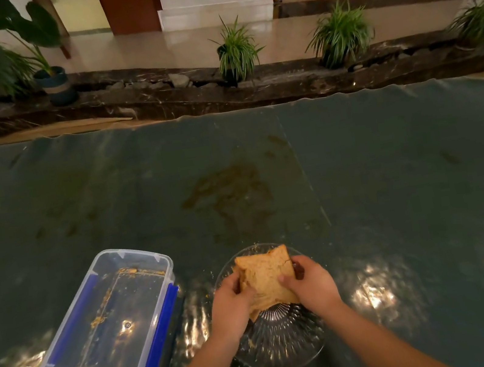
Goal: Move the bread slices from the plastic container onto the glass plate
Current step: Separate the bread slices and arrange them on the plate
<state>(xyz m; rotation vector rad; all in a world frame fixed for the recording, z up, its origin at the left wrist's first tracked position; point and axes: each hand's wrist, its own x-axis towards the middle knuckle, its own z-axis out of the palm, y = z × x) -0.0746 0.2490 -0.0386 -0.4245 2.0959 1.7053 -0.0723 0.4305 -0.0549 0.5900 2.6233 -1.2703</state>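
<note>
A stack of brown bread slices [265, 272] hangs just above the clear glass plate [281, 346], over its far half. My left hand [231, 307] grips the stack's left edge and my right hand [310, 284] grips its right edge. The clear plastic container [105, 331] with blue clips lies to the left of the plate, open, with only crumbs on its floor. Whether the bread touches the plate is hidden by my hands.
The table carries a dark green glossy cover [393, 174] with a brownish stain [229, 192] beyond the plate. Past the far edge runs a dark stone ledge with potted plants [236, 53]. Crumbs lie around the plate.
</note>
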